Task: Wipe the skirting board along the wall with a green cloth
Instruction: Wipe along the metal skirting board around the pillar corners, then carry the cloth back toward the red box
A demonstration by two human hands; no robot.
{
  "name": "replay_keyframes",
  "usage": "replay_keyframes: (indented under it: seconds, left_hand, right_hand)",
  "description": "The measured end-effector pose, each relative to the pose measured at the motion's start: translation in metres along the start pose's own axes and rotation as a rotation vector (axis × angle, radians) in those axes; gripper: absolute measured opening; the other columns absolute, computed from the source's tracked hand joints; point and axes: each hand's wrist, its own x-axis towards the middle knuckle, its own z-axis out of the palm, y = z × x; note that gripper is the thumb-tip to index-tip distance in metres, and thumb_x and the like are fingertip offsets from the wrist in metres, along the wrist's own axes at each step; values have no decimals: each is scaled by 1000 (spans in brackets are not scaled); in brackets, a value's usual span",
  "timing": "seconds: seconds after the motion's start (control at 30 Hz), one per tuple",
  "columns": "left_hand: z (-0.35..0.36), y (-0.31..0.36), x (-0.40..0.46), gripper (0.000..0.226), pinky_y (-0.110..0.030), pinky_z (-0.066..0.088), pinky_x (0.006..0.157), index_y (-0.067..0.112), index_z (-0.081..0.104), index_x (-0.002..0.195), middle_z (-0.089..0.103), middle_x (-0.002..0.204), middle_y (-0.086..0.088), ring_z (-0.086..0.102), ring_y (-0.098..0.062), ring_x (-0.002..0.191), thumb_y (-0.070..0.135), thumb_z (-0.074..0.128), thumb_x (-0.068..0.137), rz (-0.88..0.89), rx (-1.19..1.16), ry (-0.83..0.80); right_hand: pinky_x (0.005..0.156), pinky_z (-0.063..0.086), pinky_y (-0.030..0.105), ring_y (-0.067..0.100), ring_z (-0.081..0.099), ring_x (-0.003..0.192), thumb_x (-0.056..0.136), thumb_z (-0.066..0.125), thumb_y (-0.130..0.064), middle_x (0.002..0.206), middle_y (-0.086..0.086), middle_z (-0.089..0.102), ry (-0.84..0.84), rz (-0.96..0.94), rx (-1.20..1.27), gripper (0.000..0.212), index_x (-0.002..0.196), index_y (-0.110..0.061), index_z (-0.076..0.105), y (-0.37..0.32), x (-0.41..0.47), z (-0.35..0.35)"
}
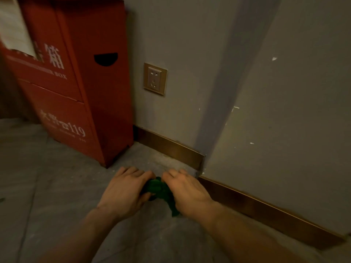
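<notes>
A crumpled green cloth (158, 189) is bunched between my two hands, low over the floor. My left hand (126, 192) grips its left side and my right hand (187, 190) covers its right side, with a tail of cloth hanging below the palm. The brown metallic skirting board (171, 149) runs along the foot of the grey wall, from the red cabinet to a wall corner. A second stretch of skirting board (266, 209) continues to the right past that corner. Both hands are a short way in front of the corner, apart from the board.
A tall red fire-equipment cabinet (91, 95) stands on the floor at the left, against the wall. A wall socket (155, 79) sits above the skirting board. The grey stone floor (47, 186) spreads to the left and toward me.
</notes>
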Motion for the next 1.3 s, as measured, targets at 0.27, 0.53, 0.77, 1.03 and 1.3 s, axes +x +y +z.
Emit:
replay_keyframes:
  seconds: [0.27,0.53,0.77,1.03,1.3]
  left_hand:
    - [-23,13,-8,28,-31,39,86,45,48,112,63,99,19,54,-7,94,52,57,87,-46,63,1]
    - [-34,44,-11,28,-31,39,76,42,48,108,64,93,14,54,-11,85,55,58,85,-130,114,-29]
    - [-99,107,-32,35,-32,39,77,38,51,112,66,98,10,56,-15,89,56,66,86,-215,61,-171]
    - [-288,196,-27,32,-36,42,89,35,53,117,66,103,7,56,-18,96,49,64,91,-327,-61,-262]
    - [-532,314,12,32,-37,42,90,35,54,116,67,104,7,59,-19,98,46,67,89,-391,-103,-184]
  right_hand:
    - [78,43,32,18,46,101,78,72,-8,112,-2,50,125,-77,22,49,115,-26,46,0,-12,-8]
    - [70,40,35,23,47,100,80,67,-9,110,1,51,72,-99,32,42,112,-24,47,11,-24,-24]
    - [65,32,31,19,49,101,74,75,-16,112,-4,53,-71,-39,96,53,116,-30,46,-8,-72,-80]
    - [62,33,32,21,49,96,75,74,-16,109,-3,53,-178,-19,80,47,111,-29,46,-60,-118,-276]
    - [63,38,34,26,51,97,74,73,-10,106,1,51,-198,-47,54,45,107,-25,47,-105,-166,-545]
